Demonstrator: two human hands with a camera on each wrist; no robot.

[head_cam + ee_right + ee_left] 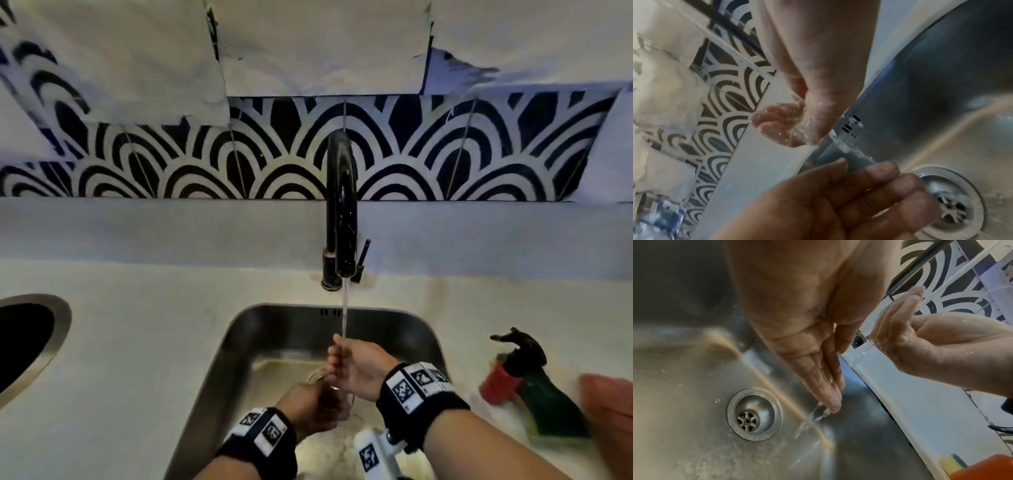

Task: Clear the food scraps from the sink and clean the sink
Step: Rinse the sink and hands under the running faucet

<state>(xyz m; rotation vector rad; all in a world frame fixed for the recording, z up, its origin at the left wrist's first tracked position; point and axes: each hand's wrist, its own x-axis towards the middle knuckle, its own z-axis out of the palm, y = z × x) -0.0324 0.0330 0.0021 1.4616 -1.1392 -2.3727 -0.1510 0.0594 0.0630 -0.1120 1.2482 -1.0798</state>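
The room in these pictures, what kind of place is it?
Most likely a home kitchen: a steel sink set in a pale counter, a black tap running, patterned wall tiles, and a sponge beside the basin.

You are standing in what looks like a home kitchen: a steel sink (239, 342) set into a pale countertop (137, 342), a black tap (340, 205) running, patterned wall tiles (479, 154) behind, a sponge (555, 414) beside the basin.
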